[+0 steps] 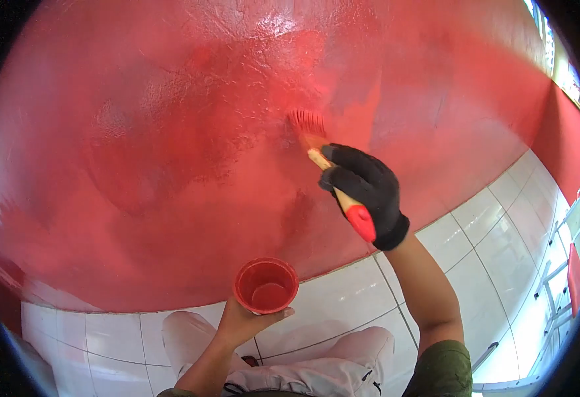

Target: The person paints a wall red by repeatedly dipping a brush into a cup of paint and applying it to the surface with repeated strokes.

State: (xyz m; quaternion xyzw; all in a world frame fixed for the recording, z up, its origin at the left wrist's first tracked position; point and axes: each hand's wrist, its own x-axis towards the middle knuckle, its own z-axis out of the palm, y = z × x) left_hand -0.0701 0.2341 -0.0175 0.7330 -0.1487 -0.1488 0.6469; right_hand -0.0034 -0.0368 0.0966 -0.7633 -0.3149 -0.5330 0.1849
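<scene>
The right hand (367, 193), in a black glove, is clenched around the wooden handle of a paintbrush (330, 178), whose red butt end sticks out below the fist. The bristles press flat against the red wall (138, 165), splayed upward and to the left of the glove, so the brush appears tilted to drag wet paint across the surface rather than dab it. Around the bristles the wall looks glossy and freshly coated; a duller, darker patch lies just right of the brush.

The left hand (240, 324), bare, cups a small red cup (266, 285) from underneath, fingers wrapped round its base, thumb along its right side. The cup sits upright with its mouth open upward, below the brush and close to the wall's lower edge, probably so the bristles can dip into it with a short drop. Red paint pools in its bottom.

Below the wall's painted edge runs white tiling (475, 231), which curves away to the right of the brush; the red boundary meets it in a fairly clean line. Above and left of the brush the wall offers wide open room. The person's light trousers (343, 364) show beneath the cup.
</scene>
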